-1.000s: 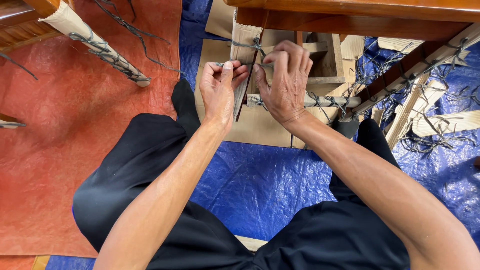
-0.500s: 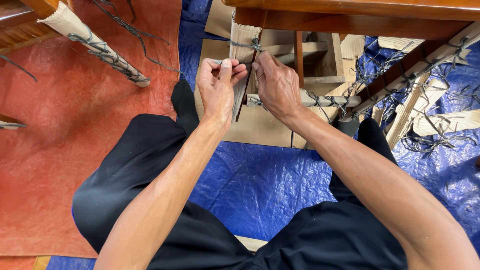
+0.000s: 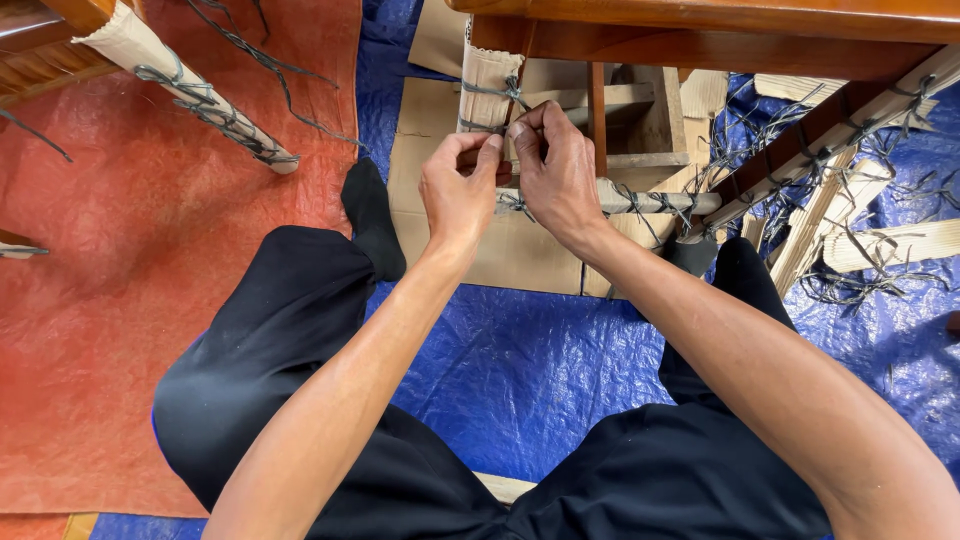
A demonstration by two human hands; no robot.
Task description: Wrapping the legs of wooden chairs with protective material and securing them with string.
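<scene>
The right hand [image 3: 560, 175] is now closed into a tight pinch, thumb and fingers [image 3: 528, 125] gripping the grey cord [image 3: 505, 95] at the cardboard-wrapped furniture leg [image 3: 487, 85]. A second ago it lay spread wide open across the leg and the cord-bound rail [image 3: 640, 200], and half a second ago it had already begun to curl in. The left hand [image 3: 460, 190] has shifted slightly toward the right one, so that the fingertips of both hands now meet at the same spot on the cord, where earlier a small gap lay between them. The left thumb now presses against the right index finger.
</scene>
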